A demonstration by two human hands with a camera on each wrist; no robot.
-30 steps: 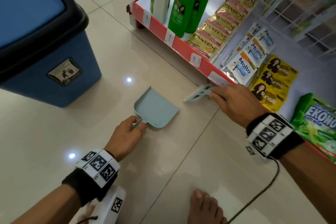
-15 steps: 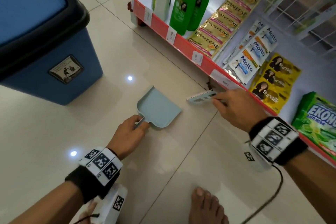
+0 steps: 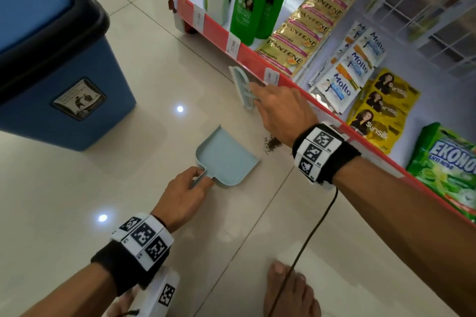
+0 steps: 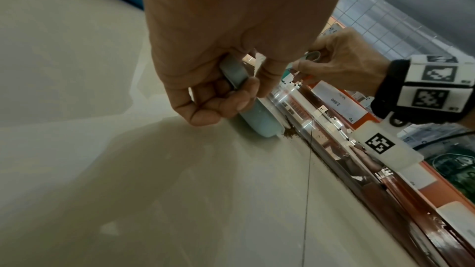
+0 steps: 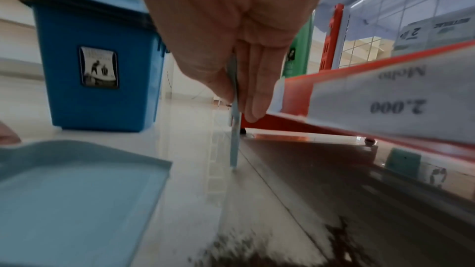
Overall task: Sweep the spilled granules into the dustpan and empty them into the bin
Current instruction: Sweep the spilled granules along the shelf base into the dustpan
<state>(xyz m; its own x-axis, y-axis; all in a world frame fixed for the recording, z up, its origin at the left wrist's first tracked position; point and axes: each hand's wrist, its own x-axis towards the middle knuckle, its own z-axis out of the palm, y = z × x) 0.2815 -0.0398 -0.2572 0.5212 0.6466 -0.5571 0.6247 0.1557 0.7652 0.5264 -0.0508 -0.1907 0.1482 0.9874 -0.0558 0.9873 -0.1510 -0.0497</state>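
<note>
A pale blue dustpan point(image 3: 226, 159) lies flat on the tiled floor, and my left hand point(image 3: 189, 183) grips its short handle. My right hand point(image 3: 279, 108) pinches a small pale blue hand brush point(image 3: 242, 85), held edge-down on the floor beside the red shelf base. A small patch of dark brown granules point(image 3: 270, 143) lies just right of the dustpan's open lip, under my right wrist. The right wrist view shows the brush point(image 5: 235, 145), the dustpan point(image 5: 77, 196) and the granules point(image 5: 257, 251) in front. The blue bin point(image 3: 64, 80) with a black rim stands at the upper left.
A low red-edged shop shelf point(image 3: 257, 59) runs diagonally on the right, loaded with shampoo bottles point(image 3: 242, 0) and sachets. More granules lie along the shelf base point(image 4: 321, 139). A bare foot point(image 3: 291, 291) and a black cable point(image 3: 309, 234) are at the bottom.
My right hand has carried the brush away from the dustpan, further up along the shelf base, and turned it edge-down. The granules now show beside the pan. The left hand keeps its hold.
</note>
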